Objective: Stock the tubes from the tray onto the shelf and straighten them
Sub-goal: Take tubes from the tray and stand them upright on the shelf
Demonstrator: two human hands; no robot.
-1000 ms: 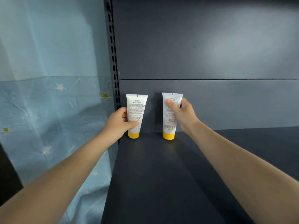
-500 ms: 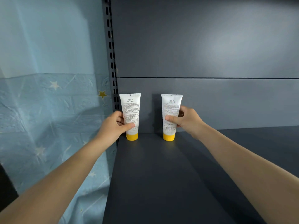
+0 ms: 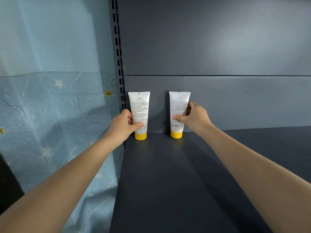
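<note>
Head view: left hand grips left tube, right hand pinches right tube, caps below fingers; jerky release could topple either.

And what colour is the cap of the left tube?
Yellow-orange: the cap stands under the white left tube, clearest in the head view.

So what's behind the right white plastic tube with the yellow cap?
The dark grey back panel, plus the right hand's fingers curling round it. Whether the tube touches the panel is hidden.
</note>
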